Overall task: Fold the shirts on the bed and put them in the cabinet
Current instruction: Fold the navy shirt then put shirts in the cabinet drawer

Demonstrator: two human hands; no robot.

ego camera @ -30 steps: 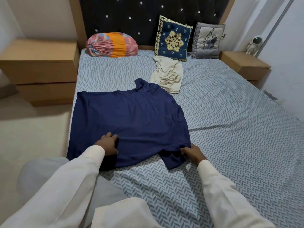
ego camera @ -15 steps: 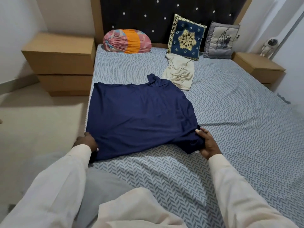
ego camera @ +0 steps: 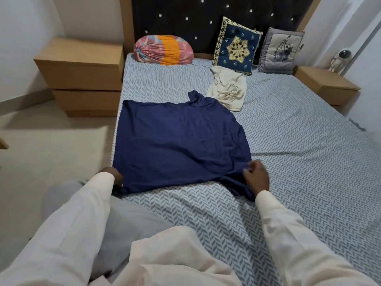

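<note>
Head view: white-sleeved arms reached over a bed (ego camera: 299, 162) with a blue-grey herringbone sheet.
Left hand (ego camera: 114, 174): at the near left corner of the dark navy cloth shirt (ego camera: 179, 145); fingers were hidden under the fabric, so its grip could not be told.
Navy shirt: lay flat between the hands by the bed's left edge, with a narrow tab pointing toward the headboard; it was roughly square, with no clear long axis.
Right hand (ego camera: 256, 175): fingers curled, pinching the near right corner.
Hands: well apart.
Crumpled cream shirt (ego camera: 227, 90): just beside the far right corner.

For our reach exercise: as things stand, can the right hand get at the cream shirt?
Probably not. The right hand grips a corner of the navy shirt, and the cream shirt lies far up the bed by the cushion. Nothing stands between, so letting go and leaning forward might do.
</note>
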